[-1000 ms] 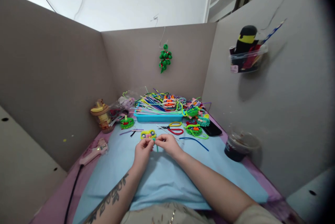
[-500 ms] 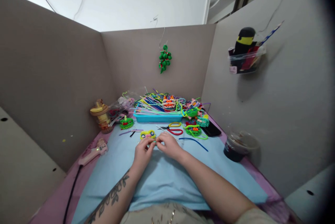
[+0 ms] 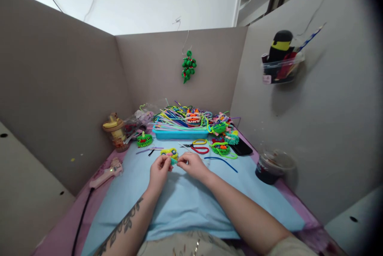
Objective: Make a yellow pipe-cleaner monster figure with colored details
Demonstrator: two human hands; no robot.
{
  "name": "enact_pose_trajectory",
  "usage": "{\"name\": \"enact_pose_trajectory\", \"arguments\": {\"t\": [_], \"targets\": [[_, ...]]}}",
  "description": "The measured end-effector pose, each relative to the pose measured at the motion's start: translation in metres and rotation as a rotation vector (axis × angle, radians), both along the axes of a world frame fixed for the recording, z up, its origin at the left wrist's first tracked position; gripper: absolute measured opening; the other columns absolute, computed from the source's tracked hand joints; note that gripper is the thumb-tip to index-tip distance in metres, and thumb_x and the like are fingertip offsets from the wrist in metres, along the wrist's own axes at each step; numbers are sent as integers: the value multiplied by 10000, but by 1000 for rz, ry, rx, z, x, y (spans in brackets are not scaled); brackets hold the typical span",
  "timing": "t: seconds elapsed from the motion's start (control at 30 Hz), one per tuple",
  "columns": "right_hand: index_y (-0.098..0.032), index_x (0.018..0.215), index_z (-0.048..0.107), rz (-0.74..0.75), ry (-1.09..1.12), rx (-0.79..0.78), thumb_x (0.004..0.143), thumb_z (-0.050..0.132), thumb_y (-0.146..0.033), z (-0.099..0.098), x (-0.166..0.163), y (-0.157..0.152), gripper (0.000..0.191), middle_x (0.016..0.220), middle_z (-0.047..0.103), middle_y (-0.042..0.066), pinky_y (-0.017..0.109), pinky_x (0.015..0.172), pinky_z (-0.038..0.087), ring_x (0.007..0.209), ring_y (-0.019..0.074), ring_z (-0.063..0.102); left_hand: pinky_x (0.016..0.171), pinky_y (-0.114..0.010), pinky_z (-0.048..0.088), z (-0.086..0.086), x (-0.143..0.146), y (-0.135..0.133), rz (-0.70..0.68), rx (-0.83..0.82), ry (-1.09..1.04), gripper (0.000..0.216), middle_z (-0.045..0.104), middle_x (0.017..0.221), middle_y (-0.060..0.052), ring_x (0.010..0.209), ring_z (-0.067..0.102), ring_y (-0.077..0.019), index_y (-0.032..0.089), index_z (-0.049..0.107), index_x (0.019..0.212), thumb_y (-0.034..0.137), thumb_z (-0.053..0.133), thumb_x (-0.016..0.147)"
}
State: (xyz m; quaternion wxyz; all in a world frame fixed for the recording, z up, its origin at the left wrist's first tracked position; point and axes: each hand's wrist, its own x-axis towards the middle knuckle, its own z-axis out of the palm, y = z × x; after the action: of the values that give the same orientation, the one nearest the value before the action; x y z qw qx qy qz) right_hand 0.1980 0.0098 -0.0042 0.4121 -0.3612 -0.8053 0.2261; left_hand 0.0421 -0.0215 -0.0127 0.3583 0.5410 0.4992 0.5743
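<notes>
Over the light blue mat (image 3: 185, 204), my left hand (image 3: 159, 172) and my right hand (image 3: 193, 165) meet fingertip to fingertip. Both pinch a small teal pipe-cleaner piece (image 3: 173, 161) between them. Just beyond my fingers lies a yellow pipe-cleaner figure (image 3: 169, 152) with coloured eyes. Both forearms rest on the mat; the left one carries a tattoo.
A turquoise tray (image 3: 180, 133) of pipe cleaners stands at the back, with several finished figures, scissors (image 3: 197, 143) and a black phone (image 3: 241, 147) around it. A pink glue gun (image 3: 105, 172) lies left, a dark cup (image 3: 271, 166) right. Grey partition walls enclose the desk.
My left hand has shifted slightly left and up. The teal piece now sits curled between the fingertips instead of hanging down.
</notes>
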Motion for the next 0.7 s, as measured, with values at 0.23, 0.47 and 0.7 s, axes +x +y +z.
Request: {"name": "enact_pose_trajectory", "arguments": {"t": [0.23,0.47,0.7], "targets": [[-170,651,659,-24,51,-78,710,605,-147,-7,-5,1,83,635,608,-1,208,583,387,591,109,522,521,-206,400,-1,3,1,-22,-23,-141,225,562,603,11,558,514,-118,160,577,758,384,588,737],[-165,655,642,-10,102,-145,709,598,-168,-16,-10,3,70,635,595,-9,195,566,385,596,104,516,436,-185,288,-3,4,4,-4,-46,-190,256,527,594,22,476,416,-80,151,573,752,399,618,704],[-160,634,632,-23,164,-178,728,586,-215,-13,-13,2,118,627,589,-3,206,559,386,593,110,508,418,-185,239,-7,9,6,-40,-140,-407,331,443,564,52,452,351,-56,152,553,753,441,671,642]]}}
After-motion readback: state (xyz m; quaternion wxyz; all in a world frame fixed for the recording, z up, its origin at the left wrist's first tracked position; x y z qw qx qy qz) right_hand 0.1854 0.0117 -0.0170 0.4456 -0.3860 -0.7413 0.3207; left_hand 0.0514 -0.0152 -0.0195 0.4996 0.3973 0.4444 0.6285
